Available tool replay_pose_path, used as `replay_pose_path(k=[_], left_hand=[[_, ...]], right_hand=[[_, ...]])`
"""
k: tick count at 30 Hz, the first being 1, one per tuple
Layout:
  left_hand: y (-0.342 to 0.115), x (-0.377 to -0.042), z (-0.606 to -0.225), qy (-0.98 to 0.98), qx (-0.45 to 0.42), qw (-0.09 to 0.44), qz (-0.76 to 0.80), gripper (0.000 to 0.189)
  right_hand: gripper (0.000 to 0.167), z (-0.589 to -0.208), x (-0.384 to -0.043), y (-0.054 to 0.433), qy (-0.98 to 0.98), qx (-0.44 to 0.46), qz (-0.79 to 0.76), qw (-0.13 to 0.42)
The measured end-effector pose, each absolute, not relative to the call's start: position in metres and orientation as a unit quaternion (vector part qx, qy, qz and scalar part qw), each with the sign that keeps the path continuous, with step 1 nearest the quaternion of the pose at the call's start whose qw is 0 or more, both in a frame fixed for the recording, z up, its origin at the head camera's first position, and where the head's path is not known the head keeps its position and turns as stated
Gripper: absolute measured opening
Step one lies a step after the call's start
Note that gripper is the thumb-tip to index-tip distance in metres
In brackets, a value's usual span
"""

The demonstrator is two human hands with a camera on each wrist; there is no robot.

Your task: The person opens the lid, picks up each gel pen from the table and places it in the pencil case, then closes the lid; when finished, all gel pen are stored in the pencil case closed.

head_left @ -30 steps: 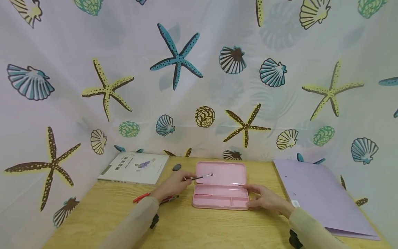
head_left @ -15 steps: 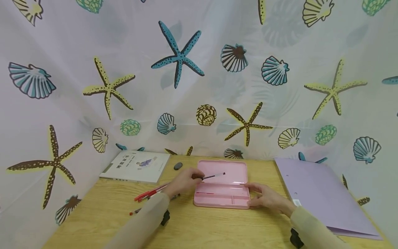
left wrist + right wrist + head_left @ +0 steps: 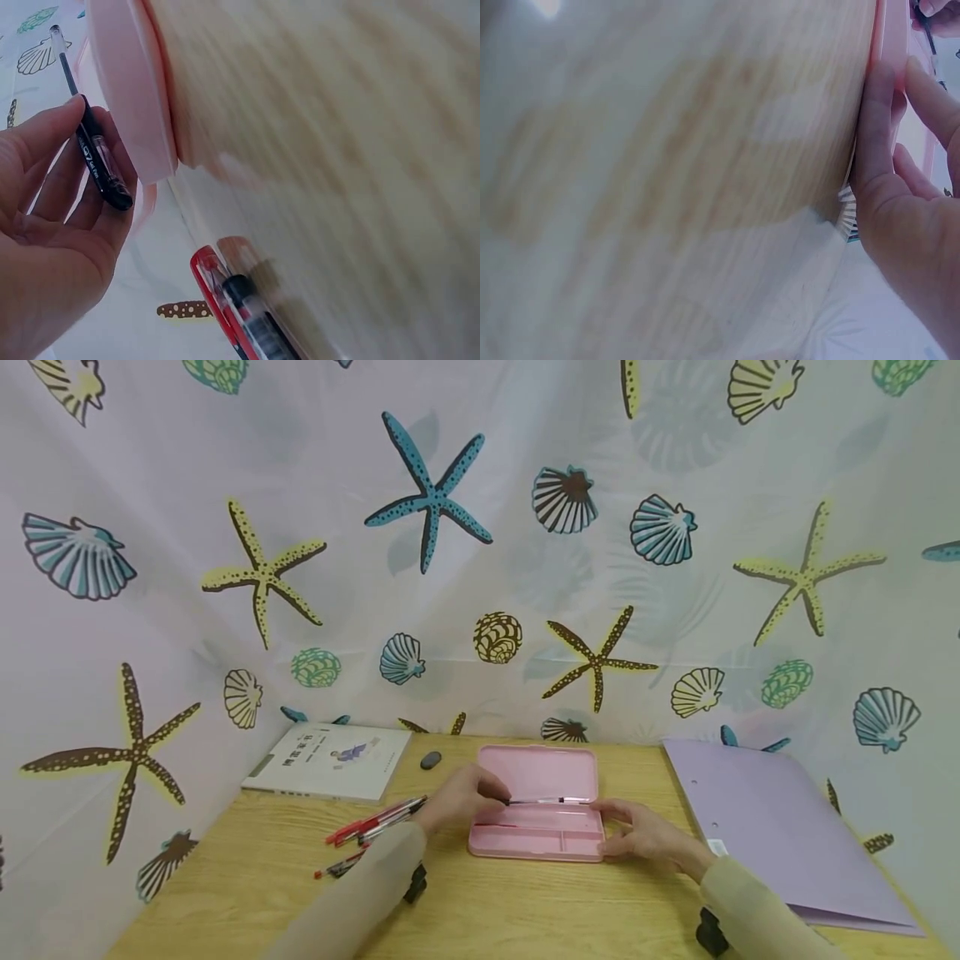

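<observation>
A pink pencil case [image 3: 525, 842] lies on the table with its lid [image 3: 536, 771] folded back. In my left hand [image 3: 467, 793] a black gel pen [image 3: 96, 161] with a clear cap is pinched between thumb and fingers. It is level over the case near the hinge, tip end to the right. My right hand [image 3: 648, 839] grips the right end of the case, thumb at the front corner and fingers at the back one. A thin red line, seemingly a slim pen [image 3: 497, 825], shows in the long compartment; two smaller sections run along the front.
Several red and black pens [image 3: 375, 820] lie left of the case, partly behind my left sleeve. Farther back are a dark grey stone-like eraser [image 3: 431, 760] and a white book [image 3: 330, 762]. A lilac folder [image 3: 787, 835] lies at the right. A shell-print curtain [image 3: 480, 568] surrounds the table.
My left hand has moved right with the black pen, from beside the case to over it, and the pen has turned from slanting upward to level. My right hand stays on the case.
</observation>
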State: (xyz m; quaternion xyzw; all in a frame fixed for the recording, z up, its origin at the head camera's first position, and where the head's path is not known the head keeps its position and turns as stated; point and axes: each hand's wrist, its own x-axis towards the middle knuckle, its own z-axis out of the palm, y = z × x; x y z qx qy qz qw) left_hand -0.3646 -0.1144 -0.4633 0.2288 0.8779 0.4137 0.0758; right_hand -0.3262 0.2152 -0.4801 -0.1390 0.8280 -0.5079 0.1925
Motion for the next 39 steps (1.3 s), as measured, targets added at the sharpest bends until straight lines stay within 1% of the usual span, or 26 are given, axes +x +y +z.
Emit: replay_pose_path(k=[4,10,17,22,28,32,36,39], left_hand=[[-0.108,-0.366,-0.464,0.876,0.224,0.102,0.415,0.012],[-0.101,-0.365,-0.463,0.881,0.231,0.117,0.396,0.010],[-0.098,-0.366,-0.466,0.878,0.242,0.142,0.387,0.010],[-0.099,-0.368,-0.468,0.890,0.253,0.143,0.352,0.011],[-0.098,-0.367,-0.464,0.904,0.278,0.145,0.290,0.014],[-0.099,-0.366,-0.462,0.905,0.273,0.154,0.289,0.019],[-0.102,-0.366,-0.462,0.901,0.279,0.147,0.297,0.024],[-0.103,-0.368,-0.463,0.898,0.287,0.139,0.304,0.023]], right_hand=[[0.069,-0.481,-0.327,0.215,0.828,-0.142,-0.509,0.189],[0.070,-0.481,-0.325,0.215,0.826,-0.141,-0.514,0.184],[0.073,-0.483,-0.325,0.215,0.812,-0.142,-0.529,0.201],[0.074,-0.484,-0.326,0.215,0.804,-0.143,-0.539,0.206],[0.072,-0.485,-0.326,0.214,0.829,-0.142,-0.510,0.181],[0.072,-0.486,-0.325,0.214,0.827,-0.143,-0.512,0.183],[0.072,-0.485,-0.326,0.215,0.829,-0.141,-0.511,0.180],[0.072,-0.484,-0.327,0.215,0.831,-0.138,-0.508,0.179]])
